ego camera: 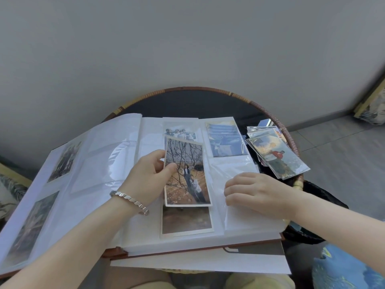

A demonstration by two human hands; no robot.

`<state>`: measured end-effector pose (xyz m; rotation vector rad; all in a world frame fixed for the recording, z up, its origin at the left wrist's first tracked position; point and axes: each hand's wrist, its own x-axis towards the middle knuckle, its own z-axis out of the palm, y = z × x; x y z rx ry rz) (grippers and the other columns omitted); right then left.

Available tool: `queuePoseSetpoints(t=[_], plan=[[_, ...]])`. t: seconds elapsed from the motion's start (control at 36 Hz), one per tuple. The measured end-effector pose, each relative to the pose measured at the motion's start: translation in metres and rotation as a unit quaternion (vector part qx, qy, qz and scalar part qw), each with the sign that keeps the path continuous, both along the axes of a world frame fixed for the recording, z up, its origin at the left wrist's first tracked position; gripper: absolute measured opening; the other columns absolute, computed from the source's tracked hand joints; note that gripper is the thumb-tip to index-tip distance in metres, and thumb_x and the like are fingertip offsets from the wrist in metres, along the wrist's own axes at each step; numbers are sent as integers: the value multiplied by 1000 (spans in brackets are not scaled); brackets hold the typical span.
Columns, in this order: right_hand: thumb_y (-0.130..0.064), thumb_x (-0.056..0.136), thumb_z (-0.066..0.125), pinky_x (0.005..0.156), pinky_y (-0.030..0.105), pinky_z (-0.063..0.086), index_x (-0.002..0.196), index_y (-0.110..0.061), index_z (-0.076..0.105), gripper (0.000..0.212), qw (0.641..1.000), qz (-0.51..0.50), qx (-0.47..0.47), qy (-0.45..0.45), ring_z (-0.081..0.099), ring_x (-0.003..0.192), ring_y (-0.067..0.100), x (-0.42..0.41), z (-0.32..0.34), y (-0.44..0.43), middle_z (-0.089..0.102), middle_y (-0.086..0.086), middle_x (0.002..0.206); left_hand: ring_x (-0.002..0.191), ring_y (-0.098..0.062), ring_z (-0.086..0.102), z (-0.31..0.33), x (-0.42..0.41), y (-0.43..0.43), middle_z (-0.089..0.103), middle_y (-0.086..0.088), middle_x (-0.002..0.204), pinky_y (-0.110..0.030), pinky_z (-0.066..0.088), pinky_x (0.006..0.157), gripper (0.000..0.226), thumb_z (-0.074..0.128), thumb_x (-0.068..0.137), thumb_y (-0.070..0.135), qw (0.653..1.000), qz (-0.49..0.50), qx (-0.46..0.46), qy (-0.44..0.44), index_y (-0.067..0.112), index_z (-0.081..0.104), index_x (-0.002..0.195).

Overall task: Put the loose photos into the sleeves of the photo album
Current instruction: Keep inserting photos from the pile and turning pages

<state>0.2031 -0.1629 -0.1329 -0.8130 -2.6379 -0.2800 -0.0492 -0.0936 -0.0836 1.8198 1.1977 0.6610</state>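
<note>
Against a plain grey wall (187, 49), leaning over a round dark table (208, 88) with a woven rim. Looking down at a thick photo album (145, 243) lying open across it, on top of a white sheet (198, 263) jutting out at the near edge.

Pinching a loose photo (185, 174) by its left edge with the left hand (145, 176), thumb on the front and fingers behind. Wearing a silver bracelet (131, 200) on that wrist. Holding the photo upright over the middle column of the right-hand page, overlapping a group photo (180, 130) in the sleeve above and a brownish photo (186, 220) in the sleeve below.

Resting the right hand (256, 192) on the clear sleeve (233, 165) in the lower right of the page, fingers bent and knuckles up; not showing whether gripping the plastic or only pressing on it. Sitting just beyond that sleeve, a bluish photo (225, 138) already in its pocket.

Lying at the right edge of the table, just beside the album, a fanned stack of photos (277, 155).
</note>
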Motion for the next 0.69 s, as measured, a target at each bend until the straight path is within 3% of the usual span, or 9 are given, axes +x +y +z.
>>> queuePoseSetpoints(t=[0.08,0.17,0.28,0.36,0.47,0.69], plan=[[-9,96,46,87,25,44,91,-16,46,9,999,3,40,25,54,95,17,1,2,-2,67,3,91,56,-26,50,3,0,0,60,-25,66,-34,44,63,22,56,92,16,997,-50,-42,35,31,68,82],[-10,96,47,89,26,44,89,-16,45,10,997,-4,62,39,54,94,16,1,6,-2,66,3,90,48,-17,44,9,5,-3,52,4,47,-29,40,54,19,56,91,15,993,-61,-77,73,24,68,79],[-7,91,54,89,26,44,88,-15,45,12,996,-17,65,55,54,94,16,2,8,-1,66,4,90,56,-21,53,20,12,1,60,-7,65,-22,47,43,19,57,90,16,971,-69,-178,146,-1,66,84],[-9,90,56,91,26,44,89,-15,46,11,996,-21,61,58,54,95,16,2,9,0,66,4,90,64,-27,52,24,17,4,53,-14,74,-27,50,51,14,56,89,14,948,-75,-235,200,3,59,80],[-12,90,55,91,26,43,90,-15,46,9,997,-22,55,55,53,95,15,1,11,-1,68,4,90,59,-29,51,22,25,9,50,-15,65,-25,45,55,13,54,87,16,940,-73,-223,246,6,54,78],[-12,93,51,91,27,43,90,-15,46,7,996,-37,51,60,54,96,16,1,12,-4,68,5,91,26,-10,41,15,49,5,46,0,36,-13,34,34,28,51,91,14,960,-50,-175,213,9,48,64]])
